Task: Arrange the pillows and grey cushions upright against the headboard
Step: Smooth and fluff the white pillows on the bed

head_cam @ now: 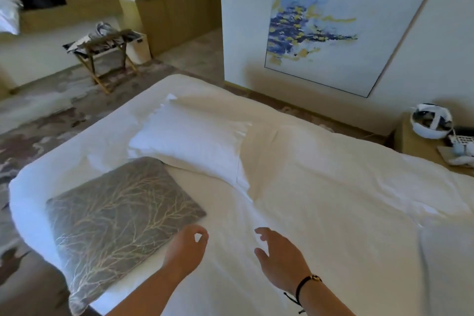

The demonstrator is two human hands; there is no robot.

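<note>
- Grey cushion (120, 223): lying flat on the bed (346, 200) near its left edge, branch pattern facing up; its long axis is running diagonally from the lower left toward the upper right; its right corner is sitting just beside the left hand, so the left hand is the nearer one.
- White pillow (192, 146): lying flat just beyond the cushion, one corner touching or slightly overlapping the cushion's far edge; it is stretching away and to the left, well apart from both hands; no headboard is showing in this view.
- Left hand (186, 249): hovering over the sheet just right of the cushion, holding nothing; thumb and forefinger are curling toward each other in a loose ring, tips nearly meeting.
- Right hand (279, 256): hovering over the bare sheet, empty, fingers spread and slightly curled, palm facing left; a dark cord bracelet (306, 282) is circling the wrist; judged the farther hand from both soft items.
</note>
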